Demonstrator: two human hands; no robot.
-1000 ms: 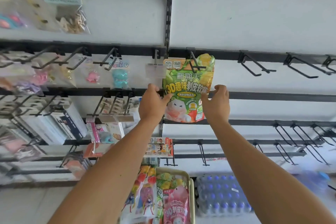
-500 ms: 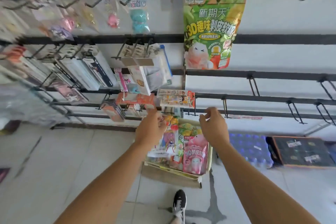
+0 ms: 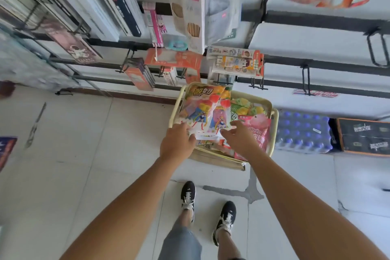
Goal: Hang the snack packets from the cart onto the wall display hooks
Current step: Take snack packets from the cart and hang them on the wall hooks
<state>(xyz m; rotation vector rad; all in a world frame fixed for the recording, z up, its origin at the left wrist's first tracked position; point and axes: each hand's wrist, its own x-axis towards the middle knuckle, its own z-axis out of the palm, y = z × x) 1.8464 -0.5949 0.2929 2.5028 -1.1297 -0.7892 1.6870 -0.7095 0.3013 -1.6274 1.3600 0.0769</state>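
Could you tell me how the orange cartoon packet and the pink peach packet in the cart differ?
The orange packet lies on top of the pile at the cart's left, with both hands, left and right, at its near edge; the pink packet sits at the right, partly under the right hand. Orange shows cartoon figures; pink shows a peach. Both are glossy snack bags.
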